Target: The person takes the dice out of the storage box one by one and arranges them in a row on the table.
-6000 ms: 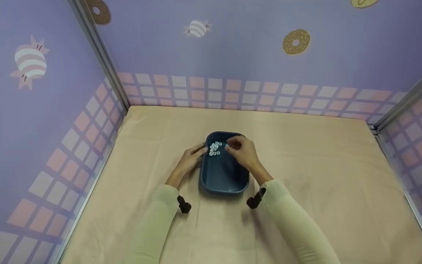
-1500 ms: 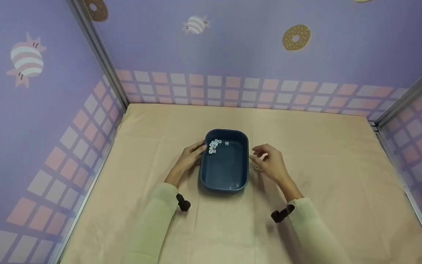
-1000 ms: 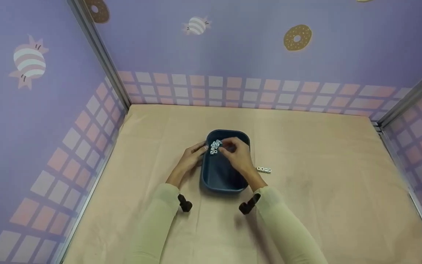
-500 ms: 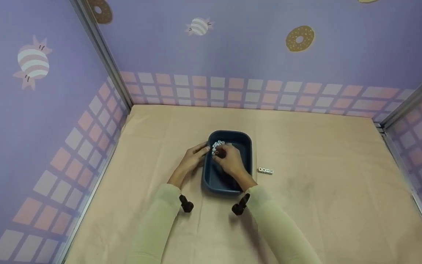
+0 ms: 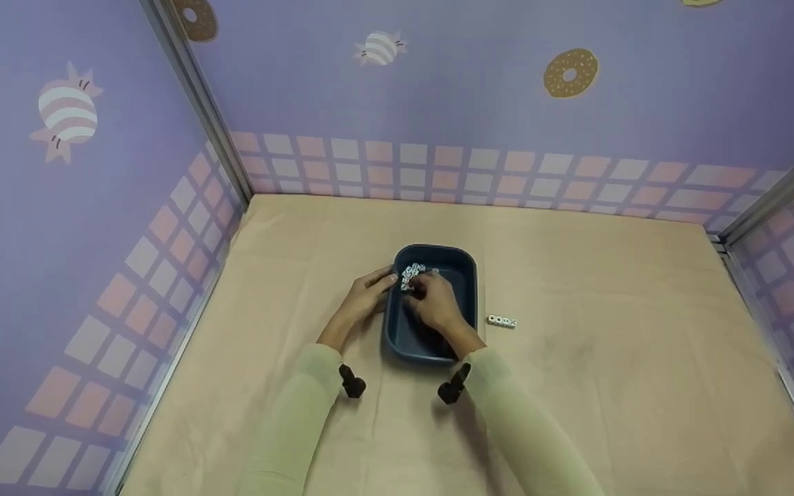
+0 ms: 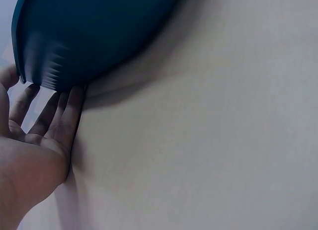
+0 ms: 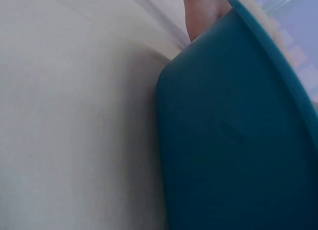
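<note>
My left hand (image 5: 362, 297) holds the left side of a dark blue tray (image 5: 431, 358), its thumb at the rim. In the left wrist view, the left fingers (image 6: 64, 113) reach up against the outside of the tray's wall. My right hand (image 5: 436, 303) is down inside the tray with bent fingers, fingertips right at a cluster of small white dice (image 5: 412, 270) by the left wall. I cannot tell whether it pinches one. A single die (image 5: 435, 271) lies apart, just beyond the right hand. The right wrist view shows mostly the tray's outer wall (image 7: 238, 130); the right fingers are hidden there.
To the right of the tray, several dice stand in a short straight row (image 5: 502, 322) on the beige cloth (image 5: 617, 331). Purple patterned walls (image 5: 452, 96) enclose the table at the back and both sides.
My right hand went from beside the row outside the tray back into the tray, then closer to the clustered dice. A die now shows apart beyond it. My left hand stays on the tray.
</note>
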Available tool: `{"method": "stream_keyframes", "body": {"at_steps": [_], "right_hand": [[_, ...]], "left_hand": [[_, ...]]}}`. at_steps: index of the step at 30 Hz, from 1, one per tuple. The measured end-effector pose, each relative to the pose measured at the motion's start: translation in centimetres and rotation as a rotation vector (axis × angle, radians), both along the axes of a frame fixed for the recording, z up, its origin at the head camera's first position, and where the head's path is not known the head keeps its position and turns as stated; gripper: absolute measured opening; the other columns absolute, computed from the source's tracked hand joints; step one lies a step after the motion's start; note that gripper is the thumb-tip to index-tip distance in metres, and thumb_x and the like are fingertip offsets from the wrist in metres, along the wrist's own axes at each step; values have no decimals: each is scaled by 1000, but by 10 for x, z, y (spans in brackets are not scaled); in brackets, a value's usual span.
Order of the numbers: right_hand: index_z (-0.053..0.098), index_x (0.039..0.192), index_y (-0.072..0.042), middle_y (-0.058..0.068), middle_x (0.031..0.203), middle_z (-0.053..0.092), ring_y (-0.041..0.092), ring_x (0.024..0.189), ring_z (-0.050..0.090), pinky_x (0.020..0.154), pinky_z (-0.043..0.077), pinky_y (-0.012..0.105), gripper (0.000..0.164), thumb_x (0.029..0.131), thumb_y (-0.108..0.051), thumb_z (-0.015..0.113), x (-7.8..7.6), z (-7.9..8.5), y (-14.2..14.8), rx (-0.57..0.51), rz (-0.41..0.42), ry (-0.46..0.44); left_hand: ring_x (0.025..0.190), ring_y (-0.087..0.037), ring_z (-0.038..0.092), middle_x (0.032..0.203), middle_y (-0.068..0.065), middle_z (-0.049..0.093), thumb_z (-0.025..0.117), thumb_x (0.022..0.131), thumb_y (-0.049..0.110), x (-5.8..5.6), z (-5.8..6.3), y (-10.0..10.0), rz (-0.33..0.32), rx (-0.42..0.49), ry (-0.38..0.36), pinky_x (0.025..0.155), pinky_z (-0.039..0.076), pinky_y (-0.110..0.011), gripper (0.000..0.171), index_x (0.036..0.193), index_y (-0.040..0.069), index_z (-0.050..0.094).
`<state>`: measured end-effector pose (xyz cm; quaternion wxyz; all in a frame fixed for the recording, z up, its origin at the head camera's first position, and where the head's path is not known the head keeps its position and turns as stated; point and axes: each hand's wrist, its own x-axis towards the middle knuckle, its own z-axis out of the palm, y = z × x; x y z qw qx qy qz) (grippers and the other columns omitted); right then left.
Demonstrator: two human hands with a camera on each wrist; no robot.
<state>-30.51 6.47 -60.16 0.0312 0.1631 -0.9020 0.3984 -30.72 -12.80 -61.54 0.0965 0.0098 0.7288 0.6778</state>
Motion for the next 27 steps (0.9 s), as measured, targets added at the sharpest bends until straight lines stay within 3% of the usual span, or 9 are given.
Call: {"method": "stream_keyframes", "body": {"at_steps": [4,14,21,27], "right_hand": [[77,111,1,15,111,72,32,106,68,96,55,48,22,92,-7,83,-1,0,0,24,-3,2],[74,101,-2,11,99,69,29,96,64,87,55,46,11,92,-2,79,0,0,-1,91,9,-27],[74,99,-1,13,97,69,33,95,65,86,55,49,7,93,-3,78,2,-3,-1,149,35,48],[72,102,-2,10,100,69,28,97,65,87,56,45,11,93,-5,78,6,6,1,115,48,96]], "left_hand": [[137,-28,60,155,-10,56,65,107,36,-1,0,0,3,-3,-1,116,46,-42,52,154,13,58],[127,-28,67,152,-11,60,66,107,35,0,1,-2,4,61,-43,104,56,-38,51,154,15,58],[131,-31,64,155,-11,57,66,106,39,0,1,0,-3,55,-73,105,55,-42,56,156,18,55],[133,-29,63,157,-10,55,67,107,36,-1,1,-1,-3,49,-71,107,54,-41,54,156,17,56]]}}
